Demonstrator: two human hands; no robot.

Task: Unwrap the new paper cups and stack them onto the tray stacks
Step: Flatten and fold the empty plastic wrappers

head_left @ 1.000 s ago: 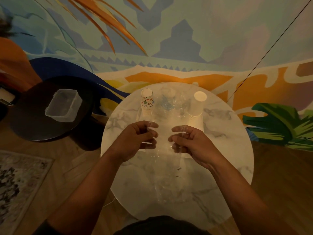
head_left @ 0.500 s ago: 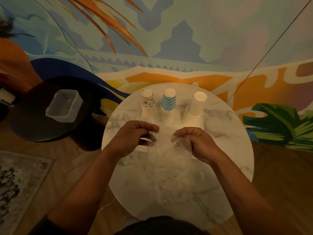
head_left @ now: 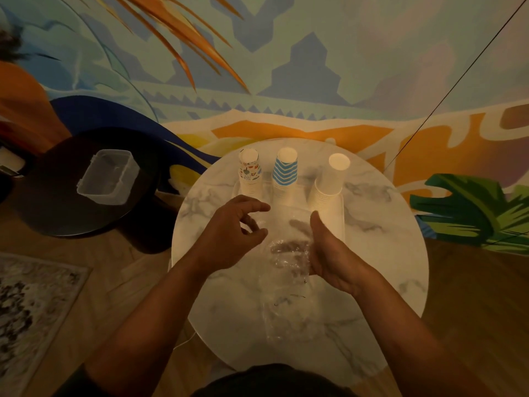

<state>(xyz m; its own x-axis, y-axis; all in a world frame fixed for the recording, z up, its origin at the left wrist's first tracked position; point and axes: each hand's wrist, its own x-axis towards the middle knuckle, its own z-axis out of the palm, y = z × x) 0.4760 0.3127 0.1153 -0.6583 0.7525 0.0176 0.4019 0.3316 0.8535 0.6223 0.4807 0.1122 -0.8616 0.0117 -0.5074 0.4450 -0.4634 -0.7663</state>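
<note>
From my head camera I look down on a round marble table (head_left: 386, 253) with a white tray (head_left: 342, 222) at its far side. On the tray stand three stacks of upturned paper cups: a stack with small coloured prints (head_left: 250, 176) on the left, a blue-and-white zigzag stack (head_left: 284, 174) in the middle, and a plain white stack (head_left: 329, 184) on the right, leaning a little. Over the near edge of the tray I hold a clear plastic wrapper (head_left: 289, 265) that hangs down crumpled toward me over the marble. My right hand (head_left: 332, 253) is turned palm inward, fingers fairly straight, behind the film; the plastic blurs them, so I cannot tell whether they pinch it or only lie against it. My left hand (head_left: 232, 236) hovers just beside the wrapper's upper edge, fingers loosely curled and spread, and it seems to grip nothing. To the left, on a dark round side table (head_left: 57, 213), sits a clear plastic box (head_left: 107, 176). Behind everything runs a painted wall mural (head_left: 286, 67).
</note>
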